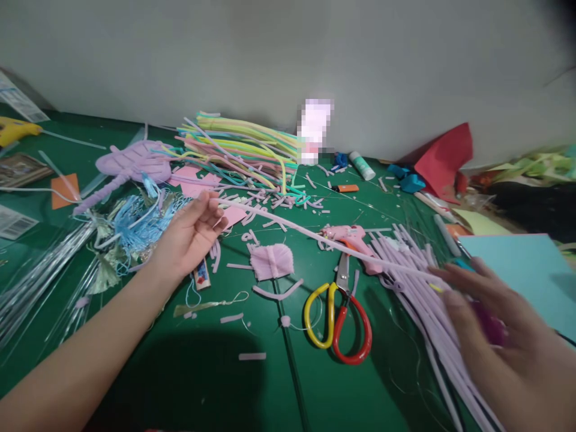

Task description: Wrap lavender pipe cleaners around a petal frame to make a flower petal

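Note:
A long lilac pipe cleaner [292, 225] stretches across the view between both hands. My left hand [191, 231] pinches its left end between thumb and fingertips, above the green table. At its other end, my right hand [499, 330] closes thumb and fingers on it, slightly smeared by motion. Beneath that hand lies a bundle of lilac pipe cleaners [420, 300]; a magenta thing shows partly behind its fingers. Below the stretched pipe cleaner are a small lilac fuzzy piece [272, 262] on a dark stick and scissors [339, 312] with yellow and red handles.
A pink glue gun [348, 234] lies by the scissors. Colourful pipe cleaners [238, 147] are heaped at the back, near a pixelated bright rectangle [315, 129]. Blue tassels [144, 222] and a lilac wrapped shape [135, 162] lie left. Light-blue paper [517, 270] is at right.

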Tool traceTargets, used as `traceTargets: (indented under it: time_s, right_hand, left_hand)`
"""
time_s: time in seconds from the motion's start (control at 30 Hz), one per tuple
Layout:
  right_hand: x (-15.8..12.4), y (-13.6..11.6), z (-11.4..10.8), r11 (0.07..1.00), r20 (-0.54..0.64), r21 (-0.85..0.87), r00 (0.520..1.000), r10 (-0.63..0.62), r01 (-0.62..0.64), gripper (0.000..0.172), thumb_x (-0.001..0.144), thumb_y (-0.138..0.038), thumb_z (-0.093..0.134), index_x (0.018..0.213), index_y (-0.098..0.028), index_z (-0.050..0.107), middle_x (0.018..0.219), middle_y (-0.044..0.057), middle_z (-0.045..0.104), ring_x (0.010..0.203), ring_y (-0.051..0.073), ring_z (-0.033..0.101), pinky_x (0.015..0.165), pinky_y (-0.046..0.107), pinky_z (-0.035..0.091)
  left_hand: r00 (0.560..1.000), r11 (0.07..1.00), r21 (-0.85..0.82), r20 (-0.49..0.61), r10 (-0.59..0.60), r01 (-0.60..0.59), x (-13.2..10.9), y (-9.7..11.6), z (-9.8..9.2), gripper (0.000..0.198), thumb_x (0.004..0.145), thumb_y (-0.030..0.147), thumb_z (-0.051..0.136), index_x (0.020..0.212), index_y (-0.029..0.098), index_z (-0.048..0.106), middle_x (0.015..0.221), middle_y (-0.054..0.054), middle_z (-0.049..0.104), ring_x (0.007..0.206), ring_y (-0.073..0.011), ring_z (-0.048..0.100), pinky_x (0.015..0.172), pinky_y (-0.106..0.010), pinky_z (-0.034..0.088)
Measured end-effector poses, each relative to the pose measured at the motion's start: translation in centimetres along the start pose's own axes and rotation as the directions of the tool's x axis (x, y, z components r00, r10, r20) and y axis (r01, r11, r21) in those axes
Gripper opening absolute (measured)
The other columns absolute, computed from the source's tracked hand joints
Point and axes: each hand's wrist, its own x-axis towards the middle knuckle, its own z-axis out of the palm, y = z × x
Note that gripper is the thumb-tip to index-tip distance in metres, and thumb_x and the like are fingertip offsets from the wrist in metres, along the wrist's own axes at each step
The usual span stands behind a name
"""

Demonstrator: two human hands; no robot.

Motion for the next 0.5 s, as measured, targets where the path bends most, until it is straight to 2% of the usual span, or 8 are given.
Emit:
traceTargets:
  time_s: [0.03,0.07,0.1,0.2,0.3,0.37,0.4,0.5]
  right_hand:
    - [0.4,-1.5,1.2,0.987,0.113,-0.146,0.992,-0.050,0.067,0.056,0.074,-0.050,0.072,0.127,-0.037,0.061,0.142,0.006,0.053,0.141,0.036,0.033,0.111,0.057,0.023]
    - [0.7,-2.9,2.4,0.968,0.143,-0.202,0.983,-0.118,0.146,0.063,0.075,-0.055,0.069,0.133,-0.036,0.056,0.143,0.007,0.052,0.145,0.037,0.023,0.112,0.063,0.014]
    - [1.0,-4.3,3.6,0.958,0.174,-0.187,0.967,-0.186,0.218,0.064,0.075,-0.058,0.067,0.134,-0.036,0.055,0.142,0.007,0.053,0.147,0.037,0.018,0.111,0.066,0.011]
    - [1.3,-7.6,6.6,0.955,0.256,-0.021,0.925,-0.281,0.296,0.057,0.075,-0.059,0.068,0.126,-0.038,0.062,0.134,0.006,0.061,0.142,0.039,0.030,0.109,0.069,0.015]
    - [0.6,-9.5,8.2,0.947,0.367,0.284,0.896,-0.252,0.150,0.037,0.083,-0.046,0.066,0.118,-0.035,0.066,0.111,0.006,0.073,0.113,0.030,0.064,0.097,0.053,0.047]
    - [-0.8,-8.9,8.2,0.924,0.364,0.379,0.909,-0.204,0.055,0.036,0.084,-0.046,0.064,0.116,-0.030,0.067,0.098,0.007,0.076,0.090,0.026,0.072,0.083,0.043,0.057]
    - [-2.0,-7.7,7.9,0.920,0.329,0.388,0.926,-0.188,0.049,0.037,0.082,-0.048,0.065,0.113,-0.028,0.068,0.093,0.007,0.076,0.088,0.026,0.072,0.079,0.041,0.058]
    - [-7.8,-0.8,5.0,0.922,0.275,0.386,0.949,-0.153,0.037,0.039,0.080,-0.052,0.065,0.110,-0.026,0.069,0.087,0.008,0.075,0.088,0.027,0.072,0.075,0.040,0.060]
  left_hand:
    - [1.000,1.000,-0.007,-0.003,0.000,0.000,0.0,0.0,0.1,0.007,0.085,0.022,0.071,0.079,0.023,0.068,0.065,0.013,0.070,0.065,-0.0030,0.061,0.075,-0.017,0.050]
    - [1.000,1.000,-0.013,-0.007,0.003,-0.003,0.0,-0.1,0.1,0.007,0.085,0.023,0.072,0.079,0.022,0.068,0.065,0.012,0.070,0.064,-0.0031,0.061,0.073,-0.016,0.051]
    - [1.000,1.000,-0.019,-0.015,0.007,-0.008,0.0,-0.2,0.2,0.008,0.084,0.024,0.072,0.078,0.021,0.068,0.065,0.011,0.069,0.063,-0.0035,0.062,0.072,-0.017,0.052]
    - [0.999,0.999,-0.035,-0.053,0.010,-0.012,0.0,-0.6,0.3,0.011,0.082,0.026,0.074,0.077,0.018,0.068,0.061,0.007,0.068,0.061,-0.0058,0.063,0.068,-0.019,0.054]
    - [0.999,0.999,-0.050,-0.050,-0.004,0.001,-0.2,-1.0,0.4,0.011,0.080,0.024,0.075,0.079,0.015,0.069,0.060,0.005,0.068,0.061,-0.0074,0.064,0.066,-0.020,0.055]
    - [1.000,0.999,-0.042,-0.024,-0.009,0.008,-0.3,-1.1,0.5,0.014,0.078,0.024,0.078,0.079,0.014,0.069,0.062,0.004,0.069,0.062,-0.0077,0.065,0.065,-0.019,0.056]
    - [1.000,0.999,-0.036,-0.022,-0.012,0.011,-0.4,-1.1,0.6,0.015,0.077,0.026,0.078,0.079,0.014,0.069,0.062,0.004,0.069,0.061,-0.0078,0.065,0.065,-0.019,0.056]
    - [0.997,0.998,-0.054,-0.074,-0.028,0.024,-0.6,-0.7,1.0,0.018,0.085,0.029,0.070,0.075,0.014,0.068,0.057,0.004,0.067,0.057,-0.0080,0.065,0.064,-0.019,0.056]
